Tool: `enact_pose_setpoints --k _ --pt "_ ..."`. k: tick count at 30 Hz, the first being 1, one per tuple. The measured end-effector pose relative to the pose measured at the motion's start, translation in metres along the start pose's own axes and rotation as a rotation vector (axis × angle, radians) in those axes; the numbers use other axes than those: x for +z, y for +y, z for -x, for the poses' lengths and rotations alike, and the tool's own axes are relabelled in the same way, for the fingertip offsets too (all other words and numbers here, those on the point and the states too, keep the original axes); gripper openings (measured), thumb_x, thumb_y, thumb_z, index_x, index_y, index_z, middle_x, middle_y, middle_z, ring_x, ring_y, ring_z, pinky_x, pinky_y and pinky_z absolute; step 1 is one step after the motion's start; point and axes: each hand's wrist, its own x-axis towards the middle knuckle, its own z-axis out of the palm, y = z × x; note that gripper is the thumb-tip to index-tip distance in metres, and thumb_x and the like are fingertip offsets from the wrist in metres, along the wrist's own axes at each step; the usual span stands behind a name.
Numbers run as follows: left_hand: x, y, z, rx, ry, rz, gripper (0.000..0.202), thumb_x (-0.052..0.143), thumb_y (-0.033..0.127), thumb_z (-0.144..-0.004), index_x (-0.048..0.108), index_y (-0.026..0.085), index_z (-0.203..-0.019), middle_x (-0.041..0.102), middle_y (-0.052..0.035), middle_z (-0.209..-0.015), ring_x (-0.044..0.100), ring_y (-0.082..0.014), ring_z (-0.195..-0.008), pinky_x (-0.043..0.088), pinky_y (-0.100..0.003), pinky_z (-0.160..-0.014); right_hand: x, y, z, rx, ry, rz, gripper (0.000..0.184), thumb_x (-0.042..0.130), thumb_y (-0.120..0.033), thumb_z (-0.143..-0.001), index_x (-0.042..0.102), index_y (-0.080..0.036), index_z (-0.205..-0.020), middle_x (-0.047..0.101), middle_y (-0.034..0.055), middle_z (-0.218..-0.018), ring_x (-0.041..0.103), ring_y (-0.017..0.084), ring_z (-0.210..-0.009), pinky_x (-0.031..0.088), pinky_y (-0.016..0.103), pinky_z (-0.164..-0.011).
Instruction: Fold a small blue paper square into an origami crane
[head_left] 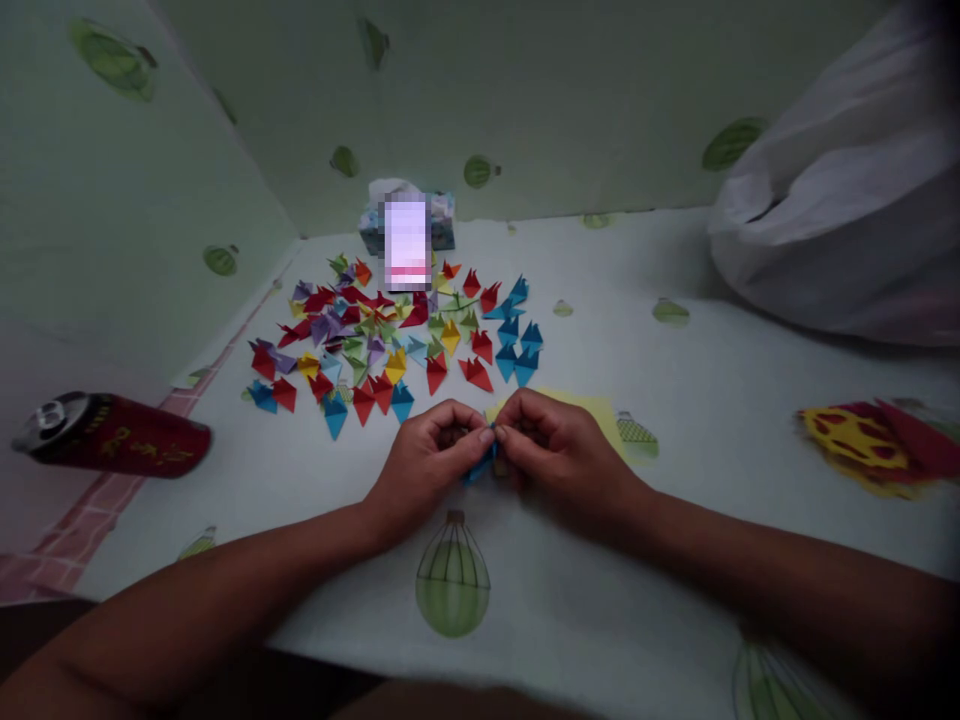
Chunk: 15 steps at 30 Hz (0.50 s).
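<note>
My left hand and my right hand meet over the sheet-covered surface, both pinched on a small blue folded paper piece between their fingertips. A yellow paper sheet lies flat under and behind my right hand. Just beyond the hands spreads a pile of several folded paper pieces in red, blue, yellow, green and purple.
A dark red can lies on its side at the left. A blurred upright phone leans on a patterned box at the back. A large white bag fills the right rear. Red and yellow paper lies at right.
</note>
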Motion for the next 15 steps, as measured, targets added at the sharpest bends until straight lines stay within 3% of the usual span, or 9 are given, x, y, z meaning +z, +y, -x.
enact_pose_setpoints --k 8,15 --pt "-0.0017 0.0025 -0.0035 -0.067 -0.007 -0.009 0.028 0.077 0.035 -0.07 0.06 0.014 -0.079 0.059 0.0028 -0.065 0.051 -0.0079 -0.058 0.039 -0.02 -0.055 -0.0027 -0.0014 -0.0002 0.014 -0.05 -0.037 0.015 0.055 -0.024 -0.088 0.052 -0.02 -0.074 0.057 -0.003 -0.054 0.052 0.012 -0.049 0.042 0.025 -0.051" --pt "-0.0021 0.0018 -0.0051 -0.059 -0.036 -0.056 0.02 0.072 0.03 -0.073 0.061 0.014 -0.079 0.058 0.0028 -0.065 0.051 -0.0085 -0.059 0.04 -0.021 -0.055 -0.0052 -0.0004 -0.0029 -0.008 -0.088 -0.037 0.018 0.056 -0.03 -0.09 0.053 -0.019 -0.075 0.056 -0.0029 -0.056 0.052 0.012 -0.051 0.041 0.025 -0.052"
